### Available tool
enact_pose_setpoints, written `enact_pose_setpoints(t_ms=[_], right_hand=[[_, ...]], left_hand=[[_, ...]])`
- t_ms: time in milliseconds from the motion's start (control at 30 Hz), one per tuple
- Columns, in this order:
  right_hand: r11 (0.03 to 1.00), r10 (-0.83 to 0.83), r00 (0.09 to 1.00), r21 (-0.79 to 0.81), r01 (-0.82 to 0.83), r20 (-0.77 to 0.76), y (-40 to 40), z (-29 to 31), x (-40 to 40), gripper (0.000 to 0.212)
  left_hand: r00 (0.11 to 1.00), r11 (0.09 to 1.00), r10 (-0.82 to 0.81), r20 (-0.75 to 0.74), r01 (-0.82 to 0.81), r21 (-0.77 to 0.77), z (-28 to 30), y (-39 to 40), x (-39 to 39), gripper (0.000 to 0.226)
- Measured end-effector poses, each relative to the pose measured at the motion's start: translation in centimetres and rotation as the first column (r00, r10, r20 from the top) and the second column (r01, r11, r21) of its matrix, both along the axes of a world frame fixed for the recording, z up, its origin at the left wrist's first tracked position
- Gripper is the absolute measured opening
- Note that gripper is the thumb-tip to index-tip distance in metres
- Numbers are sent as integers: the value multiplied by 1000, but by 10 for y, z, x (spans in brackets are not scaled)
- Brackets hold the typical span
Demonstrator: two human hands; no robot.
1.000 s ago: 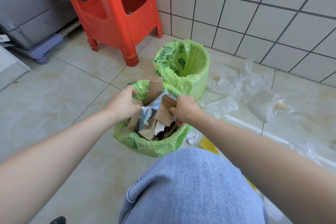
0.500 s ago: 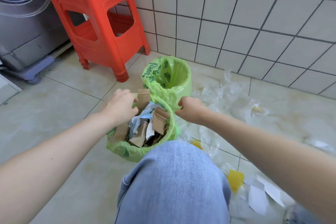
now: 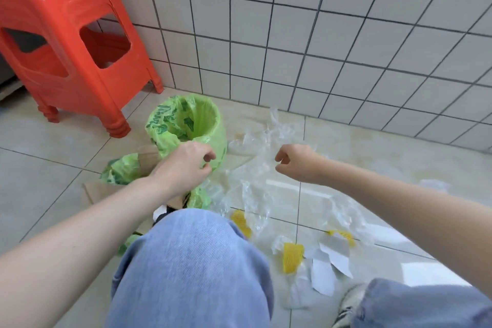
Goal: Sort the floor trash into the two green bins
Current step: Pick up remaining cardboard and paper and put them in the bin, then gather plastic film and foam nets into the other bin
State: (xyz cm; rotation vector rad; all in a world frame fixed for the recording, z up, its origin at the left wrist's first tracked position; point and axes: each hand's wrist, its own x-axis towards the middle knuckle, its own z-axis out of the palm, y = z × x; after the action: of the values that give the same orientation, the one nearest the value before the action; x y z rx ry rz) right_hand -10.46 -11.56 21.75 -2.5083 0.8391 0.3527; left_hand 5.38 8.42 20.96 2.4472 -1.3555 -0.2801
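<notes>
Both hands are up off the floor and neither has anything in it. The left hand (image 3: 186,165) hangs in front of the far green bin (image 3: 186,125), fingers loosely curled and empty, sitting right over the gap between the two bins, probably because that is the handiest spot to reach either one. The right hand (image 3: 295,162) hovers over the clear plastic film (image 3: 255,168), fingers also loosely bent with nothing pinched, and I read that as lining up for a grab at the film below. The far green bin stands upright near the tiled wall (image 3: 319,48), its liner folded over the rim and its mouth wide open, with no trash visible in what shows of its inside. The near green bin (image 3: 121,169) is mostly hidden behind the left forearm and the knee (image 3: 191,261), but brown cardboard (image 3: 106,190) pokes out of it, so that one looks like the paper and card bin, leaving the open one for plastic. Loose trash lies to the right of the bins: crumpled film near the wall, yellow mesh pieces (image 3: 292,257) and white paper scraps (image 3: 332,255) close by the shoe (image 3: 348,306). The red stool (image 3: 66,42) stands off to the left, clear of the work. Plenty is left to sort.
</notes>
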Motion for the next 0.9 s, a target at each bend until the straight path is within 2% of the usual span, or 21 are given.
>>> enact_pose_setpoints(t_ms=[100, 267, 567, 667, 800, 900], right_hand=[[999, -17, 999, -31, 16, -31, -20, 0, -21, 30], [996, 57, 989, -63, -66, -140, -52, -12, -51, 30], [997, 78, 960, 41, -69, -269, -117, -86, -64, 30], [995, 98, 950, 42, -90, -297, -137, -116, -52, 32], [999, 52, 964, 21, -48, -260, -161, -156, -32, 37], [996, 46, 960, -66, -67, -276, -180, -186, -18, 47]], left_hand=[[998, 999, -44, -49, 45, 20, -8, -17, -10, 25], [990, 994, -73, -117, 81, 68, -34, -44, -22, 27], [965, 984, -37, -259, 80, 158, -121, -102, -22, 27], [962, 973, -18, -274, 80, 217, -148, -119, -13, 28], [970, 947, -29, -241, 104, 302, -184, -139, 0, 28], [978, 916, -55, -201, 129, 380, -207, -157, 10, 30]])
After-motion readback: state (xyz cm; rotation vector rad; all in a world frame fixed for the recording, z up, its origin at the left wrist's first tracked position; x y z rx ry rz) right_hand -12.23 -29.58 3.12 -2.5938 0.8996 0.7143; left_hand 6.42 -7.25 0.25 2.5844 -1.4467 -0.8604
